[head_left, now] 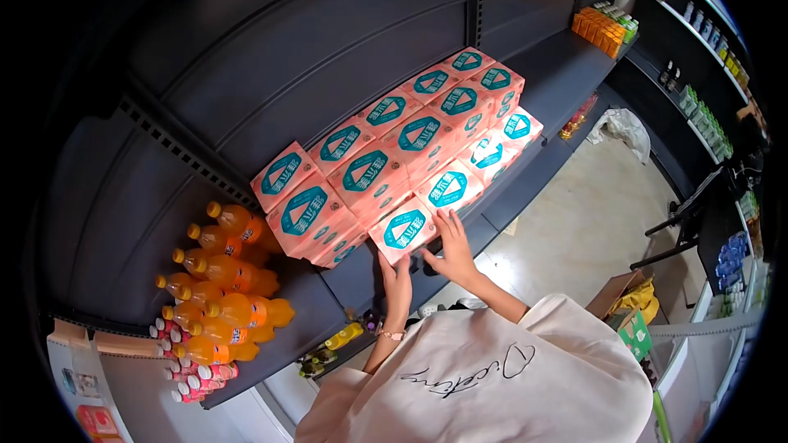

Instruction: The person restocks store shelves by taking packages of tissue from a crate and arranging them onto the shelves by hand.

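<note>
A pink, box-shaped pack with a white top and teal hexagonal label (402,231) sits at the near-left end of the front row on the dark grey shelf (300,303), beside the taller stack of matching pink packs (364,171). It lies just ahead of the left hand (397,285) and to the left of the right hand (456,256); both touch it. The right fingers are loosely spread along its right edge; the left hand's thumb and fingers meet its near side, though whether they pinch I cannot tell. The row runs lengthwise along the shelf edge; the pack's own long axis is unclear.
</note>
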`<state>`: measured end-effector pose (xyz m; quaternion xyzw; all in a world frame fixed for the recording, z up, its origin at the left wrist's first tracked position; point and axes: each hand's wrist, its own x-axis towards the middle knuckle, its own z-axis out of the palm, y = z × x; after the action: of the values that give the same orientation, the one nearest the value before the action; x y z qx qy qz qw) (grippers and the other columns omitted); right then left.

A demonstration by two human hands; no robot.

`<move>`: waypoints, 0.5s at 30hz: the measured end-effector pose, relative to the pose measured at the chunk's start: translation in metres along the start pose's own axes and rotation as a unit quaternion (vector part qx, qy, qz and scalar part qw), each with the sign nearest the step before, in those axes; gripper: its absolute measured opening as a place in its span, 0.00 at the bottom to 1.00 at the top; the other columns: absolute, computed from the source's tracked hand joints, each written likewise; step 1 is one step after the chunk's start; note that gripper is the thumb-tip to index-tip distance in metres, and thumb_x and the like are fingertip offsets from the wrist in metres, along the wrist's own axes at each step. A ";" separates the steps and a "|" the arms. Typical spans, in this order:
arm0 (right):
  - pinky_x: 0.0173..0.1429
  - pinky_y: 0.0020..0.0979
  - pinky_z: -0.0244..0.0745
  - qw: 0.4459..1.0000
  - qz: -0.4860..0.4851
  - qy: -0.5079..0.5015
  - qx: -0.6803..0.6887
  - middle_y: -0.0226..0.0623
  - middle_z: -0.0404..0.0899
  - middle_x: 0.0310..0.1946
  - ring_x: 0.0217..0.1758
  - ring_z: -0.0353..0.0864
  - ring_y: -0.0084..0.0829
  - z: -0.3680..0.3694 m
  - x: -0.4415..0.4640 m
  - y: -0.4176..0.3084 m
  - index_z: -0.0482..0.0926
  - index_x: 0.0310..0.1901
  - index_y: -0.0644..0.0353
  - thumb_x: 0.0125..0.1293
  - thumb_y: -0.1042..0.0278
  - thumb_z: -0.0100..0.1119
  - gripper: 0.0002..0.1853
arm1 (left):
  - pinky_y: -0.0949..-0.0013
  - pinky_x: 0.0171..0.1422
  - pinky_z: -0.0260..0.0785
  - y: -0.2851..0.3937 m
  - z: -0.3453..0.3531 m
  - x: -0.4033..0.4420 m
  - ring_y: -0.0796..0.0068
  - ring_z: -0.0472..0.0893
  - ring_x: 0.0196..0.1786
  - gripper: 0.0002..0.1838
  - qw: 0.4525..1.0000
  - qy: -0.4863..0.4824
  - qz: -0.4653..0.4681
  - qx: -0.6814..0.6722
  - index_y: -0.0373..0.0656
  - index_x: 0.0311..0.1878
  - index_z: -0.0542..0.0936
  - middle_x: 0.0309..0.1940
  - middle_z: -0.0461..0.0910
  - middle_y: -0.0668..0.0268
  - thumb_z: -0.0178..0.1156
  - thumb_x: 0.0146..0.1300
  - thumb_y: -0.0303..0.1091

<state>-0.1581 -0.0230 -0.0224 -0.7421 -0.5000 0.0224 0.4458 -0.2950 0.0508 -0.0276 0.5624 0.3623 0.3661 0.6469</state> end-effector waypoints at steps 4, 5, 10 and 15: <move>0.72 0.51 0.53 0.999 -0.007 -0.033 0.026 0.46 0.63 0.66 0.72 0.51 0.56 -0.002 -0.019 -0.017 0.71 0.59 0.55 0.48 0.60 0.74 0.35 | 0.61 0.72 0.53 -0.002 0.002 -0.029 0.59 0.64 0.68 0.40 0.995 -0.052 0.055 0.059 0.31 0.73 0.49 0.69 0.60 0.48 0.59 0.65 0.32; 0.72 0.49 0.54 0.999 0.005 -0.034 0.034 0.44 0.64 0.64 0.70 0.54 0.53 -0.002 -0.025 -0.018 0.71 0.59 0.53 0.45 0.60 0.76 0.37 | 0.61 0.74 0.49 -0.006 0.003 -0.040 0.57 0.61 0.70 0.42 0.992 -0.032 0.069 0.101 0.29 0.73 0.47 0.70 0.56 0.46 0.60 0.63 0.30; 0.65 0.44 0.61 0.998 -0.018 0.022 0.053 0.35 0.69 0.48 0.58 0.62 0.46 -0.009 -0.038 -0.016 0.77 0.53 0.46 0.43 0.70 0.76 0.31 | 0.53 0.76 0.44 0.035 0.015 -0.069 0.44 0.55 0.73 0.43 0.973 -0.030 0.129 0.190 0.30 0.73 0.47 0.71 0.52 0.40 0.60 0.59 0.26; 0.65 0.49 0.60 0.988 -0.068 0.134 0.046 0.37 0.70 0.47 0.57 0.64 0.43 -0.012 -0.048 -0.047 0.80 0.51 0.48 0.43 0.72 0.76 0.29 | 0.53 0.76 0.44 0.085 0.011 -0.075 0.44 0.50 0.76 0.44 0.937 -0.025 0.242 0.250 0.32 0.74 0.47 0.73 0.48 0.40 0.59 0.58 0.28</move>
<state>-0.2102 -0.0621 -0.0034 -0.6812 -0.4835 -0.0846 0.5432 -0.3258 -0.0118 0.0627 0.7860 0.2785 0.3947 0.3859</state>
